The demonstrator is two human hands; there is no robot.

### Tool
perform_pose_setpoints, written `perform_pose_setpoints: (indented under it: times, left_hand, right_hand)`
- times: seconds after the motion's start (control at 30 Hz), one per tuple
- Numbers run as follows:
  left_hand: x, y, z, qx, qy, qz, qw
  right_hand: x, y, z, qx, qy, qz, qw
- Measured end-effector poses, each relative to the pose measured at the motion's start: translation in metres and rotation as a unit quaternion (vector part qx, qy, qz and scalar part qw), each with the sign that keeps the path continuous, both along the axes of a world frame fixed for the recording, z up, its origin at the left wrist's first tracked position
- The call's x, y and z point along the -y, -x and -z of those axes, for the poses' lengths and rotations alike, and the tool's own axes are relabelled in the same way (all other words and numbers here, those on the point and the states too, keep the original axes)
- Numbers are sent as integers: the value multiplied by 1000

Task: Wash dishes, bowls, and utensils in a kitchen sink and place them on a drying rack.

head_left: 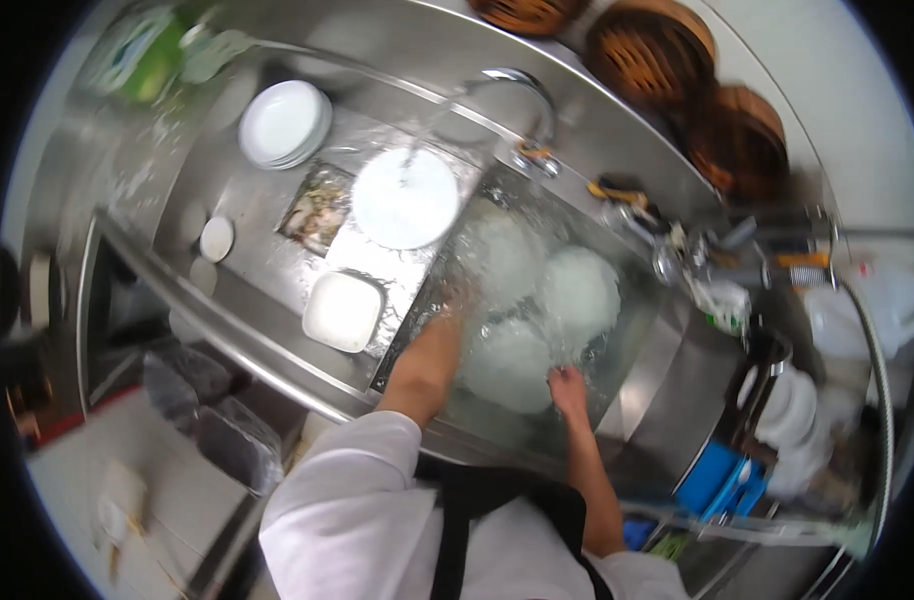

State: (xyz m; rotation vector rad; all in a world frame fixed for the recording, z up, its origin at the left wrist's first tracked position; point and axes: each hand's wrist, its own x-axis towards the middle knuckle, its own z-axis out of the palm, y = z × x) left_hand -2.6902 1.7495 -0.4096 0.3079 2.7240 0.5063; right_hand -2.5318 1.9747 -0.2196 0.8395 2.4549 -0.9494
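Note:
Both arms reach down into a water-filled sink basin. My left hand (459, 292) is at the basin's left side, blurred by water and motion, beside a pale round dish (502, 258); its fingers cannot be made out. My right hand (567, 380) looks closed at the right edge of another pale round dish (512, 365) under the water. What it grips, if anything, is hidden. A third round white dish (580, 292) lies in the water just beyond my right hand. Ripples blur the dishes' outlines.
Left of the basin, tap water from the faucet (517, 80) falls on a round white plate (405, 198). Around it are a squarish white dish (344, 311), stacked white plates (285, 124), a small cup (217, 239) and a food-scrap strainer (319, 207). Woven baskets (652, 50) stand behind.

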Motion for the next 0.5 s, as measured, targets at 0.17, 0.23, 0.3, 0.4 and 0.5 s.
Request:
perform_pose_setpoints:
  times: [0.17,0.23,0.3,0.4,0.5]
  left_hand:
    - [86,9,-13,-100,39,125,986]
    - [-21,-6,-101,121,-227,16,966]
    - [10,-10,-172,306,-420,-186,834]
    - [-16,-30,-171,144,-332,62,930]
    - [41,-42,-158,166,-428,-14,888]
  right_hand:
    - [92,26,-23,-70,325,164,929]
    - [44,7,-16,-83,290,392,869]
    - [72,20,-12,-53,304,386,869]
    - [8,-11,57,-40,90,191,977]
    - [52,-6,48,-39,82,112,990]
